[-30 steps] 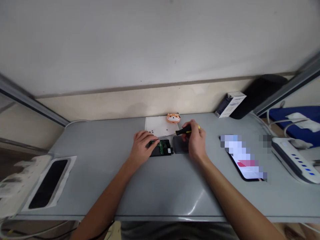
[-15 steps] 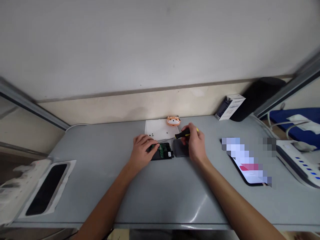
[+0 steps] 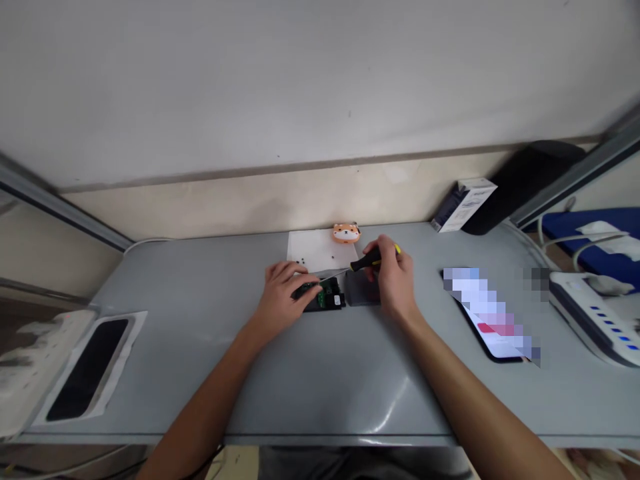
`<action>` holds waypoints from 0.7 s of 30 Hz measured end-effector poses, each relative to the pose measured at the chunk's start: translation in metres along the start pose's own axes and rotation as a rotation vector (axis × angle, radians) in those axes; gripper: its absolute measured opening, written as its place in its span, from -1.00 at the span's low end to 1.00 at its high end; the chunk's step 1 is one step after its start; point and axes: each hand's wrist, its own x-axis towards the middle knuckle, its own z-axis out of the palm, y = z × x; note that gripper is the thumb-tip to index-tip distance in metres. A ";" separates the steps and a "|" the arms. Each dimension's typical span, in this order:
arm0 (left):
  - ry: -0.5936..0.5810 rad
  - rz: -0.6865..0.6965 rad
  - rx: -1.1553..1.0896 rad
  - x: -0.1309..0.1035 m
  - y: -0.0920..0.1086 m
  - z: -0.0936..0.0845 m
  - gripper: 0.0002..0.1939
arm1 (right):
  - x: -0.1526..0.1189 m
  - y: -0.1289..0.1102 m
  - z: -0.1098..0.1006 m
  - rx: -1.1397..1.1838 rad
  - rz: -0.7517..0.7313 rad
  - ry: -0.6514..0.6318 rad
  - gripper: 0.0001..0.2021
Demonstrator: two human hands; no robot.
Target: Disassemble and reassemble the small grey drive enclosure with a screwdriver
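My right hand [image 3: 393,277] is closed around the black and yellow handle of a screwdriver [image 3: 367,259]. Its thin shaft points left and down toward a black case with a green circuit board [image 3: 327,293] inside. My left hand [image 3: 290,290] lies over the left part of that case, thumb and fingers bent around its edge, gripping it. A dark flat cover [image 3: 361,290] rests right of the case, partly under my right hand. Behind them is a white sheet [image 3: 315,250] with several tiny dark screws, and an orange animal-faced case [image 3: 346,233] sits on its right corner.
On the grey table [image 3: 200,373], a lit phone [image 3: 493,320] and a white power strip [image 3: 595,313] lie to the right. A small box [image 3: 463,205] and a black cylinder [image 3: 525,183] stand at the back right. A dark phone-shaped panel [image 3: 90,370] is at left.
The camera view has shifted slightly, so the table sits a little higher in the picture. The screwdriver shaft and both hands keep nearly the same places over the case.
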 end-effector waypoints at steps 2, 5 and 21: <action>-0.051 -0.014 -0.011 -0.001 0.002 -0.003 -0.62 | -0.001 -0.005 -0.003 -0.054 -0.071 0.006 -0.50; -0.163 -0.007 -0.052 -0.001 0.005 -0.005 -0.41 | -0.003 -0.008 -0.008 -0.145 -0.177 0.015 -0.51; -0.324 0.046 -0.065 0.000 0.008 0.002 -0.42 | -0.011 -0.003 -0.009 -0.274 -0.309 -0.097 -0.57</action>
